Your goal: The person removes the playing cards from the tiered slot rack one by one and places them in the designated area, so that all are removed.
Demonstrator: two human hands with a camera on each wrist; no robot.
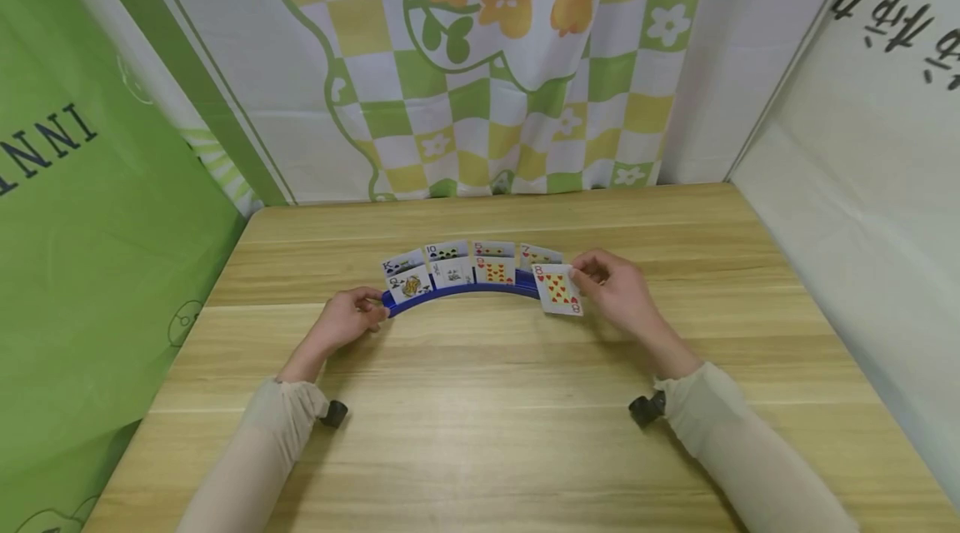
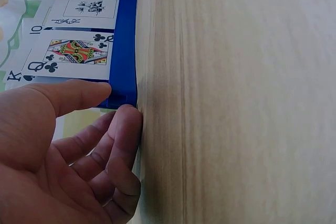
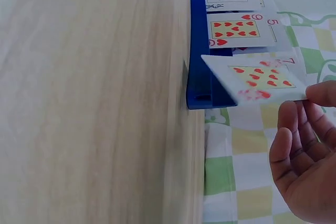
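A curved blue card holder (image 1: 527, 285) stands on the table with playing cards upright in two rows. Its front row carries a queen of clubs (image 2: 79, 52), a joker (image 1: 453, 272) and a nine of hearts (image 1: 496, 271). Behind them show a king (image 1: 401, 261), a ten (image 1: 447, 249), a five (image 1: 492, 248) and a seven (image 1: 542, 255). My left hand (image 1: 347, 319) pinches the holder's left end between thumb and index finger. Between thumb and fingers, my right hand (image 1: 621, 290) holds an eight of hearts (image 1: 557, 290), tilted, in front of the seven at the holder's right end.
The holder rests on a wood-grain table (image 1: 480, 416). A checked curtain (image 1: 510, 117) hangs behind its back edge, with a green cloth (image 1: 112, 266) at left and a white sheet (image 1: 862, 183) at right. Black wrist devices (image 1: 647, 410) sit by both sleeves.
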